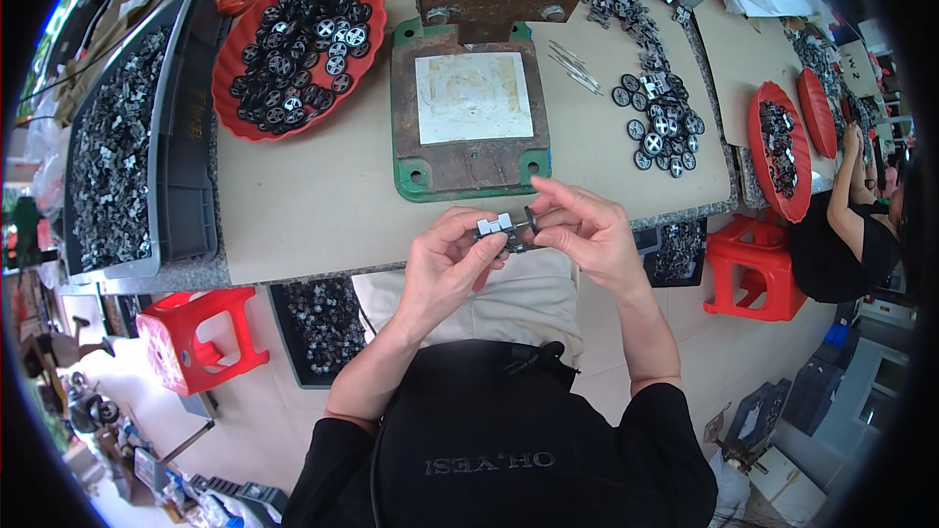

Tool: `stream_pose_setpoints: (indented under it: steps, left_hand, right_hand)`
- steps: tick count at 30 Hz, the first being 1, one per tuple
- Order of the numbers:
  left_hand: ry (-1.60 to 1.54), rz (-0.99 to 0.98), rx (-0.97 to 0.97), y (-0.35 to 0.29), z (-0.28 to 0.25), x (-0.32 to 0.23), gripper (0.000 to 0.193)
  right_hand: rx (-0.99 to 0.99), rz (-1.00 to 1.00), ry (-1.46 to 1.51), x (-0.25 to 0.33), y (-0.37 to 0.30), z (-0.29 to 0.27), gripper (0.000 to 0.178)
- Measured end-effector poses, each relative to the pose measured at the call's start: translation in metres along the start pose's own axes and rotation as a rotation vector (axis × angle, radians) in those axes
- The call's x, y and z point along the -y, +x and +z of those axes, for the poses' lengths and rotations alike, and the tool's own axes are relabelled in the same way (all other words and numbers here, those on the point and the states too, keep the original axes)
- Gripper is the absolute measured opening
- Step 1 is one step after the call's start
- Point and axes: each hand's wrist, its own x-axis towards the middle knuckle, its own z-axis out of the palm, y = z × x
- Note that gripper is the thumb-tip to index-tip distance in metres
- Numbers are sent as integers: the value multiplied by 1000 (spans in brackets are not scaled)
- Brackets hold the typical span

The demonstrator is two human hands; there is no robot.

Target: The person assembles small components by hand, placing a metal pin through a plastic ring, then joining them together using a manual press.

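My left hand (450, 254) pinches a small grey-and-black plastic part (497, 226) between thumb and fingers, just in front of the table edge. From the right, my right hand (594, 235) grips a small black wheel (531, 221) by its rim, with the forefinger raised. The wheel stands on edge beside the plastic part, a thin rod showing between them; whether it is fully seated I cannot tell. Beyond my hands lies a green-edged metal press base (469, 171) topped with a white plate (476, 103).
A red scalloped bowl (235, 122) of wheels sits at the left, next to a grey crate (182, 176) of small parts. Loose wheels (665, 127), metal rods (575, 68) and plastic parts (636, 20) lie to the right. Red stools (748, 264) flank me; a person (846, 235) works at far right.
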Motion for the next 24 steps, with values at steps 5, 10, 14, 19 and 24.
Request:
stream_pose_setpoints:
  steps: [5,10,14,19,24]
  left_hand:
    - [203,91,-3,-1,4,-4,19]
    - [421,177,10,0,3,-2,19]
    - [-41,63,8,2,6,4,20]
    - [-178,-80,-6,3,3,9,20]
    - [-130,7,93,6,2,-8,22]
  right_hand:
    - [73,-85,-354,2,2,-3,23]
    - [15,84,-213,-7,0,-2,22]
    - [-12,-3,-62,-3,2,9,26]
    - [-14,-95,-54,5,4,10,30]
    - [88,-222,-485,22,7,11,33]
